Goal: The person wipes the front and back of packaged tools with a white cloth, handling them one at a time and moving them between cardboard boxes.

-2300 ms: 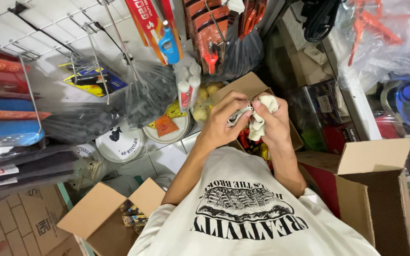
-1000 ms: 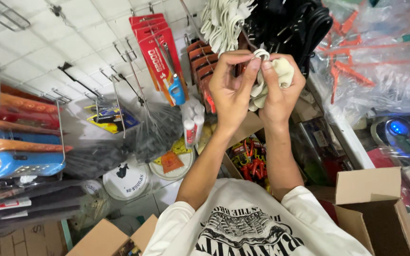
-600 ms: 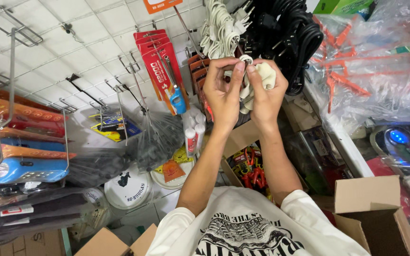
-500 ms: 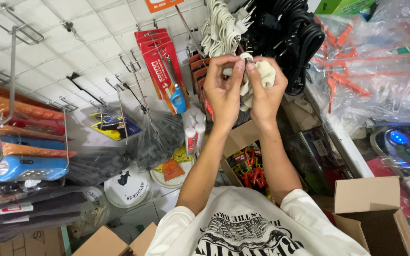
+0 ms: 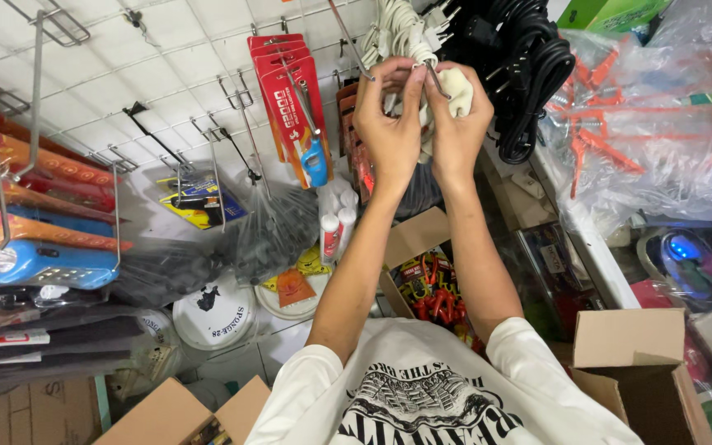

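Here, every place is told from the metal display hook (image 5: 354, 45) that sticks out of the white wire grid wall (image 5: 166, 66).

Left hand: the left hand (image 5: 389, 124) is raised just below the hook, its fingers closed in a pinch on the top of a white plug-and-cable bundle (image 5: 457, 89).
Right hand: the right hand (image 5: 457, 132) is just right of the left hand and touches it; its fingers are curled around the same bundle, so both hands have a firm hold of it.
White plug-and-cable bundle: it sits between the two hands, right of the hook, and I cannot tell if it is already on a peg.
Hanging white cords: more white cords (image 5: 397, 29) hang directly right of the hook, just above the hands.
Black power cords: black power cords (image 5: 529, 74) hang further right of the hook, beside the right hand.
Red blister packs: red blister packs (image 5: 286, 91) hang left of the hook, with a small blue tool (image 5: 316, 161) on the front one.
Blue torch: a blue torch (image 5: 47, 265) lies far left and below the hook.
Cardboard box: an open cardboard box (image 5: 636, 363) stands well below and right of the hook.
Orange tools: orange tools in a clear plastic bag (image 5: 611, 132) lie far right of the hook.
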